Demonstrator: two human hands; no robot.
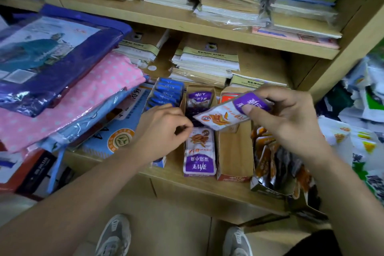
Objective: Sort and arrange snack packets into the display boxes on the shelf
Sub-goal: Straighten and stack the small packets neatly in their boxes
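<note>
My right hand (pixel 291 114) pinches a purple-and-white snack packet (pixel 226 113) and holds it tilted above the display boxes. My left hand (pixel 164 124) hovers with curled fingers at the left edge of the purple box (pixel 217 145); whether it grips anything is hidden. That box holds several purple packets, one lying flat at the front (pixel 199 151). Left of it stands a box of blue packets (pixel 166 93). To the right is a cardboard box with a red front (pixel 234 151), then a box of orange packets (pixel 274 158).
Pink dotted and blue plastic-wrapped goods (pixel 68 97) pile up on the left. Stacks of notebooks (pixel 205 62) fill the shelf behind the boxes and the shelf above. Green-and-white bags (pixel 363 131) crowd the right. My shoes (pixel 116 235) show on the floor below.
</note>
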